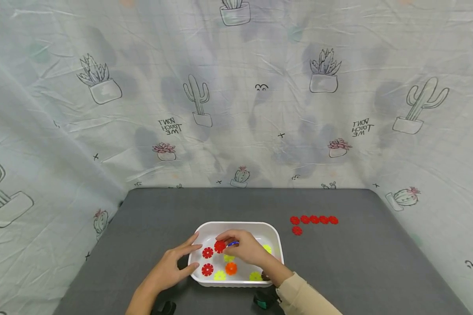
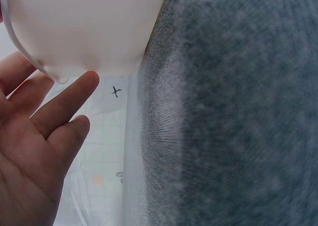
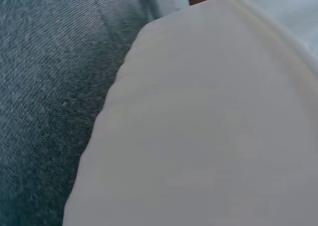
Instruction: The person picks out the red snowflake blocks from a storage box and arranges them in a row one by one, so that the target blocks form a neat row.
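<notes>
A white tray [image 1: 236, 283] holds red, yellow and orange notched discs. My left hand [image 1: 167, 267] is at its left side, thumb and fingers spread along the rim; in the left wrist view the fingers of this hand [image 2: 37, 131] touch the tray's outer wall [image 2: 84, 32]. Inside the tray, my right hand [image 1: 246, 248] pinches a red disc [image 1: 220, 246] between thumb and fingertips, and a blue disc [image 1: 232, 243] shows edge-on among its fingers. The tray wall [image 3: 189, 116] fills much of the right wrist view, hiding most of that hand.
Several red discs [image 1: 314, 219] form a row on the grey table [image 1: 358, 262] right of the tray, with one more red disc [image 1: 297, 230] below the row's left end. A black object [image 1: 265, 299] lies by the tray's front edge. Patterned cloth [image 1: 236, 109] hangs behind.
</notes>
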Available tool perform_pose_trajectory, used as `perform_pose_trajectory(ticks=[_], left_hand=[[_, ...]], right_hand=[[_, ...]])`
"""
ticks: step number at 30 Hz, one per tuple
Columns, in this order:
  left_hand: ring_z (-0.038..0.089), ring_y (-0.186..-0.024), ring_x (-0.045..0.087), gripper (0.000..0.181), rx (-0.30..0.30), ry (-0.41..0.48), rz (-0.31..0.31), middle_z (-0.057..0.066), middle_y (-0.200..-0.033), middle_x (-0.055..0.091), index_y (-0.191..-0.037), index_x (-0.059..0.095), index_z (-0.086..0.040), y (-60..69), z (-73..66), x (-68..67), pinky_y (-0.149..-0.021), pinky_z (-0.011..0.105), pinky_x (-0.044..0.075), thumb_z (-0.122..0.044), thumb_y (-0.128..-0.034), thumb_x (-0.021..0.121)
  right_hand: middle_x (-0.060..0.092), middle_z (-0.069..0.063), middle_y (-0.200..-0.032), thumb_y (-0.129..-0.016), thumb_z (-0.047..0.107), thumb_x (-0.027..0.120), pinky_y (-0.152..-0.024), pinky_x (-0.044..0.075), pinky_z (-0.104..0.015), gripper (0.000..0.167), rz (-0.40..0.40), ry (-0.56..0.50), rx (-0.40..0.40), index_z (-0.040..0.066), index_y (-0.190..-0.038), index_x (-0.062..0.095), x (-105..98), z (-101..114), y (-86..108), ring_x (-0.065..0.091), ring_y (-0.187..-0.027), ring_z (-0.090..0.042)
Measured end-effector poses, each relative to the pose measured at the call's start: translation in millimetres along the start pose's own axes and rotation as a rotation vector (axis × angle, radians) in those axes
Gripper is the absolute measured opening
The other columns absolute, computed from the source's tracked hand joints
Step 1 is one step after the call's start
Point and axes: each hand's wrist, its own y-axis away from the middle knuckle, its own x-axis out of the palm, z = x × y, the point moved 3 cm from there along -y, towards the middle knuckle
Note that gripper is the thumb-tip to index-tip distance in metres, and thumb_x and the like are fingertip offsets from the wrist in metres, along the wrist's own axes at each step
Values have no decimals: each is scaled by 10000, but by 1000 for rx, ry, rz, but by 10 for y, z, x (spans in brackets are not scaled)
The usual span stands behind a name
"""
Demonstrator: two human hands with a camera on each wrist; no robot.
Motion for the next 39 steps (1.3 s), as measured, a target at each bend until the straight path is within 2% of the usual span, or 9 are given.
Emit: perform_pose_trajectory(ticks=[7,15,22,26,31,35,39], left_hand=[[246,-1276,498,447,-16,0,5,15,-1463,447,-1246,641,-143,-11,-2,-9,-976,504,457,-293,-829,702],[249,-1284,490,456,-26,8,14,26,-1467,440,-1253,635,-136,-17,-9,-20,-975,520,452,-287,-827,700],[258,-1286,487,458,-33,9,26,26,-1472,433,-1260,629,-135,-20,-5,-23,-978,524,449,-293,-835,693],[269,-1276,498,455,-19,-2,24,50,-1466,440,-1258,629,-124,-15,3,-18,-968,521,457,-291,-839,689],[258,-1276,499,452,-11,11,17,34,-1466,442,-1256,632,-138,-1,3,-2,-971,502,463,-288,-834,694],[257,-1273,505,450,-25,7,19,20,-1465,444,-1254,634,-145,8,4,12,-969,508,463,-296,-834,691],[255,-1279,499,456,-43,6,23,14,-1468,439,-1258,631,-150,8,11,27,-974,525,452,-310,-835,689]], right_hand=[[670,-100,-1118,-864,17,635,-815,522,-190,295,-69,-127,-3,21,-1159,649,-233,4,159,613,-990,-256],[635,-177,-1138,-877,79,654,-794,529,-192,341,-222,-199,35,17,-1210,612,-652,-100,395,592,-981,-213],[603,-236,-1172,-865,67,666,-785,524,-183,370,-383,-215,-26,-37,-1212,592,-989,-283,582,567,-952,-138],[626,-113,-1153,-859,63,672,-783,522,-172,384,-459,-225,-30,-51,-1215,582,-1141,-404,695,567,-936,-81],[645,86,-1036,-848,-10,658,-751,527,-160,403,-551,-278,-33,-121,-1218,543,-1314,-574,834,581,-891,-50],[642,120,-1017,-851,-6,658,-732,525,-149,421,-625,-299,18,-128,-1232,529,-1419,-728,932,582,-884,-29],[618,146,-1058,-862,13,653,-757,513,-133,445,-660,-325,55,-118,-1262,510,-1493,-900,997,568,-919,-17]])
